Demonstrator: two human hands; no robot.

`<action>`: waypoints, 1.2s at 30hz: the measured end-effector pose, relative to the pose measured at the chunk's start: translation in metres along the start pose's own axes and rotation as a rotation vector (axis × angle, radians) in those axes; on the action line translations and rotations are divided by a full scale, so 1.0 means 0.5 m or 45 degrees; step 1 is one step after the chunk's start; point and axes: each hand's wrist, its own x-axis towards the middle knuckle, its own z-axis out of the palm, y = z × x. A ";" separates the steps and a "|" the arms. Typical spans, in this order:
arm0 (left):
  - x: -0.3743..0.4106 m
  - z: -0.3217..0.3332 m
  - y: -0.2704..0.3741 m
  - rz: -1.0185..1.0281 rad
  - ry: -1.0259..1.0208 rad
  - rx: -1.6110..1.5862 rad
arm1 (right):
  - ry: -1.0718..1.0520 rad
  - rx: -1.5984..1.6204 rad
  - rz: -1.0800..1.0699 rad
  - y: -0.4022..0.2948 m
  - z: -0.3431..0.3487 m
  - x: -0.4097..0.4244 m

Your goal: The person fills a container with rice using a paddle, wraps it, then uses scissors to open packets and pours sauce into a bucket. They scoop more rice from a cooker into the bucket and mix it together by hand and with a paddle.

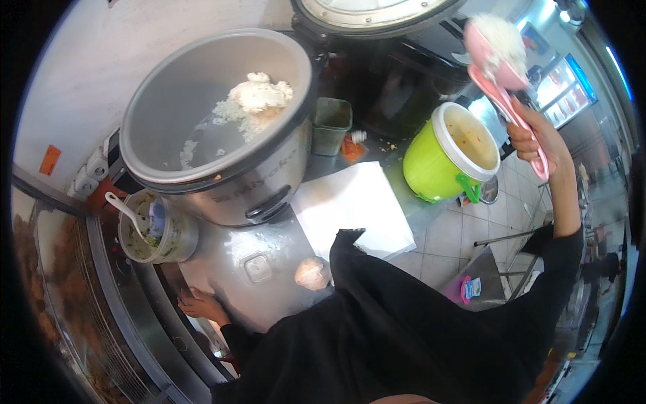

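Note:
My right hand (pixel 537 134) is raised at the upper right, gripping the handle of a pink plastic rice scoop (pixel 487 55). White rice (pixel 507 38) heaps over the scoop's cup. Down at the lower left, my left hand (pixel 202 305) holds nothing, its fingers apart beside the edge of the steel counter (pixel 227 247). A large rice cooker (pixel 262 171) stands before me, its lid (pixel 373 17) raised. Inside its grey pot (pixel 176 111) a clump of cooked rice (pixel 260 96) lies against one side, with loose grains around it.
White paper sheets (pixel 353 207) lie right of the cooker, near a round pale bundle (pixel 312 273). A lime-green bucket (pixel 434 156) holds brownish liquid. A plastic tub (pixel 176 232) with a white spoon (pixel 126 212) stands left, by a glass display case (pixel 60 313). A small square container (pixel 333 123) stands behind.

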 end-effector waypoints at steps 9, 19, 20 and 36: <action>-0.009 0.027 -0.023 0.146 0.037 0.119 | 1.044 -1.967 -0.757 0.256 -0.348 0.131; -0.011 -0.013 -0.030 -0.144 -0.022 -0.051 | 1.333 -0.993 -1.173 -0.031 -0.252 0.273; -0.007 -0.002 -0.014 -0.100 -0.024 -0.131 | 1.186 -0.842 -1.193 -0.111 -0.260 0.292; 0.006 -0.048 0.036 -0.339 -0.006 -0.267 | 0.407 -0.164 -1.848 -0.354 0.086 0.312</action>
